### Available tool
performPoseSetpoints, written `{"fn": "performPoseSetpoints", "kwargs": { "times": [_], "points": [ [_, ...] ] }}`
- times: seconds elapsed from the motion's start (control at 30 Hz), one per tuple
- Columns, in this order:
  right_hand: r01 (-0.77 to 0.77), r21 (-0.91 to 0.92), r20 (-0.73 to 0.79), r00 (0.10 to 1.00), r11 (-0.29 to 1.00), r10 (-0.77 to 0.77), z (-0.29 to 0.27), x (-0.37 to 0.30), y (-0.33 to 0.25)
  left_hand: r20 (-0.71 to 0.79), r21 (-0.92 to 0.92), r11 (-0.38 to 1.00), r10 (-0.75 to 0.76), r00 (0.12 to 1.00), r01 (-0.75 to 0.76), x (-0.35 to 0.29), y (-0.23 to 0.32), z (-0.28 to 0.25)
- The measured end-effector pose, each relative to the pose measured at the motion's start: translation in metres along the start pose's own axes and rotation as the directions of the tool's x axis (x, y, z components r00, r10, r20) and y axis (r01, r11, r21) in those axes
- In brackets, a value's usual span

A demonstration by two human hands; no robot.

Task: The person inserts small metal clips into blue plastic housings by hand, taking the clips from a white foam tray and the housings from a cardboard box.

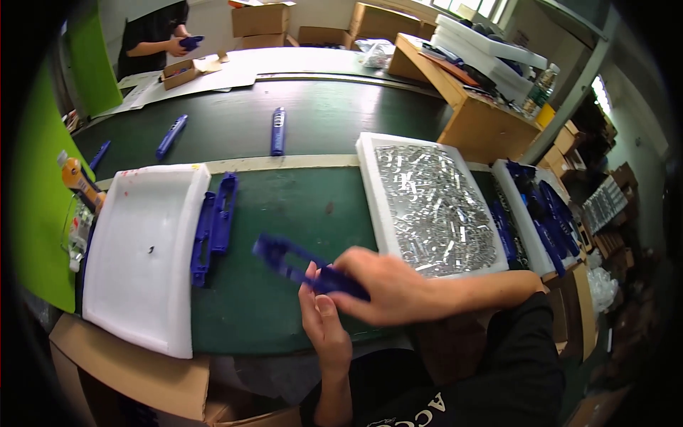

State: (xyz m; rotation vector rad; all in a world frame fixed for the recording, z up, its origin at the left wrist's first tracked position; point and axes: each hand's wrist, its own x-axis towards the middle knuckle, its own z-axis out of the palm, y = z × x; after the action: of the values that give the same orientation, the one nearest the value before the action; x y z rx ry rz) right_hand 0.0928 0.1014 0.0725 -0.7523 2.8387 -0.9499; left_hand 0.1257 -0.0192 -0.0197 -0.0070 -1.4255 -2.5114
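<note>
A long dark-blue plastic housing [340, 282] with an open window is held slantwise above the near part of the green work surface, slightly blurred. My right hand [388, 285] grips its near end from the right. Beneath, my left hand [327, 331] pinches it between thumb and fingertips. To the left, two similar blue housings [215, 224] stand side by side against a white foam tray [146, 285], which bears a small dark bit. Right of my hands, another white foam tray [375, 192] holds a heap of small shiny metal pieces [441, 206].
Several blue parts [278, 132] lie on the dark belt beyond. A foam box of blue parts [548, 213] stands far right. An orange bottle [80, 181] is at the left, beside a green panel [43, 199]. Across the belt, a person [153, 39] handles a blue part.
</note>
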Motion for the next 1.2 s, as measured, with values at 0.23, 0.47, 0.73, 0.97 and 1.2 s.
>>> {"fn": "performPoseSetpoints", "kwargs": {
  "times": [0.23, 0.47, 0.73, 0.97, 1.2],
  "points": [
    [-0.06, -0.035, 0.111, 0.992, 0.998, 0.064, -0.047, -0.027, 0.008, 0.158, -0.134, 0.947, -0.27, 0.95, 0.291, 0.005, 0.015, 0.003],
    [-0.386, -0.521, -0.314, 0.916, 0.762, 0.249, -0.095, -0.031, 0.126, 0.218, -0.125, 0.945, -0.27, 0.938, 0.301, 0.003, 0.008, 0.001],
    [-0.311, -0.136, -0.264, 0.926, 0.941, 0.269, -0.095, -0.025, 0.088, 0.177, -0.148, 0.96, -0.21, 0.961, 0.237, 0.002, 0.008, 0.001],
    [0.012, 0.019, -0.25, 0.968, 1.0, -0.007, -0.071, -0.024, 0.018, 0.246, 0.012, 0.949, -0.307, 0.919, 0.314, 0.003, 0.012, 0.001],
    [0.292, -0.135, -0.295, 0.901, 0.947, -0.319, -0.039, -0.003, 0.015, 0.362, 0.081, 0.965, -0.261, 0.895, 0.249, 0.002, 0.009, -0.001]
  ]
}}
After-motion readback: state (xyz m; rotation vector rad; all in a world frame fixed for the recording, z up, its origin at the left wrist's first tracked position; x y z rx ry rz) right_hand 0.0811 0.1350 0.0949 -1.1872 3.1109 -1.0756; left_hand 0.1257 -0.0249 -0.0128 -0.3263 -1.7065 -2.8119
